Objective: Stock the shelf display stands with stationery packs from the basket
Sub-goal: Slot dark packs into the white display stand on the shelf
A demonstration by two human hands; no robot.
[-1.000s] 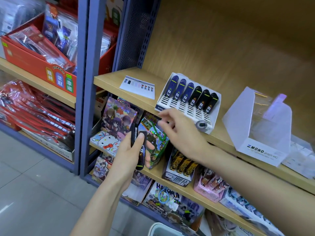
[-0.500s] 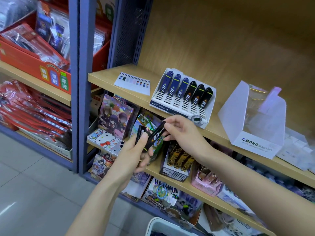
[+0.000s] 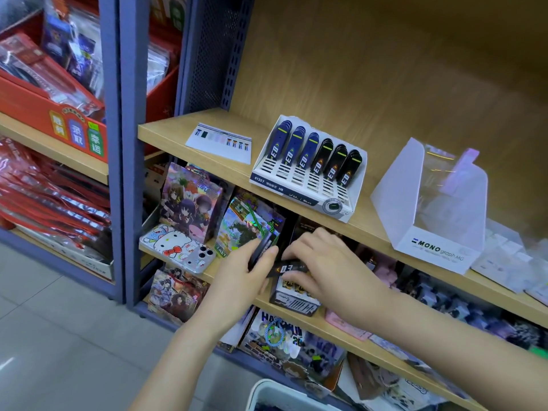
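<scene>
On the wooden shelf [image 3: 189, 129] stands a white display stand [image 3: 305, 185] with three blue and three black lead-refill packs in its slots. Below the shelf edge, my left hand [image 3: 237, 277] grips a small stack of black packs [image 3: 261, 247]. My right hand [image 3: 323, 262] pinches one black pack [image 3: 286, 269] lying flat between the two hands, just beside the stack. A white basket rim [image 3: 267, 390] shows at the bottom edge.
An empty white MONO display stand [image 3: 433, 244] sits right of the filled one, and a printed card [image 3: 221, 143] lies to its left. Lower shelves hold anime card boxes and a Hello Kitty phone case [image 3: 175, 244]. Red boxes fill the left bay.
My right hand came back from the display stand, took one black pack from the stack in my left hand, and both hands sank lower in view.
</scene>
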